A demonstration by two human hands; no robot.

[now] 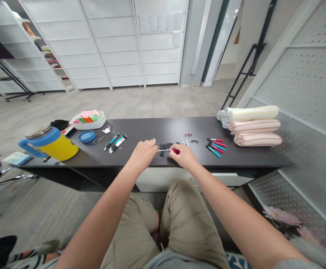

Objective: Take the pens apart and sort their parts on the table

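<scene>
My left hand pinches one end of a thin pale pen refill above the dark tabletop. My right hand is closed around a red pen barrel, and the refill's other end meets it. Behind and under the refill lie several short black pen parts in a row. White tips show just past my left fingers. Beyond my right hand are small clear cone-shaped pieces, dark springs and little red and green pieces.
Red and teal pen barrels lie right, before rolled towels. Assembled pens lie left. Farther left are a blue lid, white earphones, a white basket of packets and a yellow tumbler on its side.
</scene>
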